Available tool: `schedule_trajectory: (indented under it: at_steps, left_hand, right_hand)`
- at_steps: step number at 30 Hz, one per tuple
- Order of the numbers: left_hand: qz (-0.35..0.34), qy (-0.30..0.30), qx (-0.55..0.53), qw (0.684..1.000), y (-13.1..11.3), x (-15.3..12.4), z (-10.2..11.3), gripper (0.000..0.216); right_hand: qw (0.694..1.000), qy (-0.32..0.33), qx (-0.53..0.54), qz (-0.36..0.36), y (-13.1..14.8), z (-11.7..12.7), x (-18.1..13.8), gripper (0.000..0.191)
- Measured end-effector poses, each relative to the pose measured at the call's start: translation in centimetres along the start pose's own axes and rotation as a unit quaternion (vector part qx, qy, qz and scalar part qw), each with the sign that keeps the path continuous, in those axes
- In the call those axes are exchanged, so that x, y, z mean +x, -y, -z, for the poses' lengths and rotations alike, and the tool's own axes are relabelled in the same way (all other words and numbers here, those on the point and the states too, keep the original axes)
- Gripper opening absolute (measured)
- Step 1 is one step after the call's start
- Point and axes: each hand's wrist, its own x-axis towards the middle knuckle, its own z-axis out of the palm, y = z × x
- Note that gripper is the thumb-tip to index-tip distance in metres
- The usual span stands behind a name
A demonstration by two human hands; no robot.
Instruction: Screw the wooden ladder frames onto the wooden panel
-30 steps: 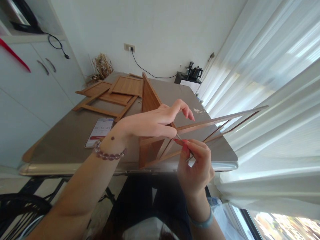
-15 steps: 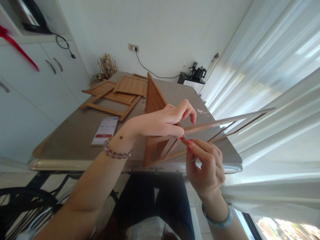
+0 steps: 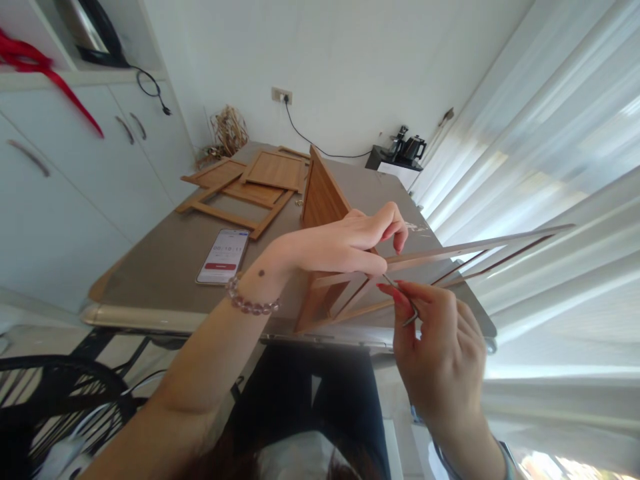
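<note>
Wooden frame: 3 o'clock; might twist if poorly steadied.
Left hand: fingers parted; can't tell whether it grips.
Right hand: 4 o'clock, pinching bent metal key; tilting could slip it.

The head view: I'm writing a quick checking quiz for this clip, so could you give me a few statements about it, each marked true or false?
1. The right hand holds a bent metal tool. True.
2. The left hand is gripping the phone. False: the left hand is at the wooden frame, and the phone lies flat on the table.
3. Loose wooden panels lie on the table, farther from the person than the phone. True.
4. The bead bracelet is on the right wrist. False: the bead bracelet is on the left wrist.
</note>
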Motion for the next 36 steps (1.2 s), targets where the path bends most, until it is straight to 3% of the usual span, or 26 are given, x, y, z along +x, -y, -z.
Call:
schedule_trajectory:
  at_steps: [7,13,18,24,26,28,29,31,34,36]
  left_hand:
    - [-0.004,0.000,0.006,1.000,0.0,0.0,0.1,0.023]
    - [-0.003,-0.004,0.011,1.000,0.2,0.1,-0.1,0.021]
    - [0.020,-0.013,0.019,1.000,-0.1,-0.1,-0.1,0.021]
    - [0.013,-0.007,0.007,1.000,-0.2,-0.1,0.0,0.017]
    - [0.000,-0.010,-0.001,1.000,0.0,0.0,-0.1,0.017]
    - [-0.001,-0.015,0.005,1.000,0.2,0.0,-0.2,0.018]
    - [0.003,-0.019,0.009,1.000,0.3,0.0,-0.3,0.019]
    - [0.013,-0.023,0.014,1.000,0.2,0.0,-0.4,0.020]
    - [0.016,-0.026,0.016,0.999,0.1,0.1,-0.6,0.019]
    - [0.013,-0.029,0.021,0.999,0.1,0.1,-0.6,0.017]
  right_hand:
    - [0.982,0.074,-0.164,0.061,0.6,1.6,1.6,0.036]
    - [0.963,0.100,-0.211,0.134,1.7,2.6,3.1,0.042]
    - [0.939,0.173,-0.260,0.146,3.2,3.5,4.4,0.038]
    - [0.954,0.189,-0.192,0.127,2.3,3.5,4.7,0.032]
    - [0.968,0.211,-0.119,0.069,1.4,3.1,4.4,0.028]
    - [0.963,0.265,0.023,-0.041,0.7,2.6,4.0,0.028]
    - [0.943,0.295,0.114,-0.106,0.6,2.4,3.7,0.029]
    - [0.873,0.322,0.291,-0.221,0.7,2.0,3.3,0.031]
    - [0.755,0.298,0.469,-0.349,1.6,1.9,3.2,0.031]
    - [0.655,0.273,0.564,-0.422,2.4,2.1,3.4,0.033]
